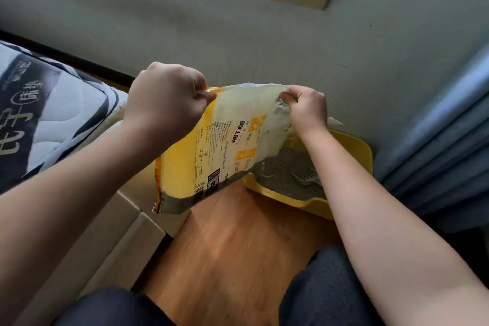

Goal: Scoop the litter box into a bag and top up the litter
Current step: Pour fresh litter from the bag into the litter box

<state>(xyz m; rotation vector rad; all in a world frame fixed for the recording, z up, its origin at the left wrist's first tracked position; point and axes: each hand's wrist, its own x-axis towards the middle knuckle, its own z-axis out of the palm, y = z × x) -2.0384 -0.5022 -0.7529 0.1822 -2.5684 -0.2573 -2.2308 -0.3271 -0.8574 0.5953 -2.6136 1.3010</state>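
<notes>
Both hands grip the litter bag (pixel 225 140): left hand (pixel 166 98) pinches one corner, right hand (pixel 307 108) the other. Tilt its mouth slowly toward the litter box (pixel 352 151) at four o'clock, where the scoop (pixel 307 178) lies.

2 hands (pixel 165 98), 1 litter bag (pixel 225 145), 1 litter box (pixel 352 145), 1 scoop (pixel 308 178).

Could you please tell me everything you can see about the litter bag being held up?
The litter bag is a yellow and cream woven-looking sack with printed text, orange icons and a code block. It hangs tilted above the wooden floor, its frayed lower corner over the yellow litter box. The left hand and right hand pinch its top edge.
</notes>
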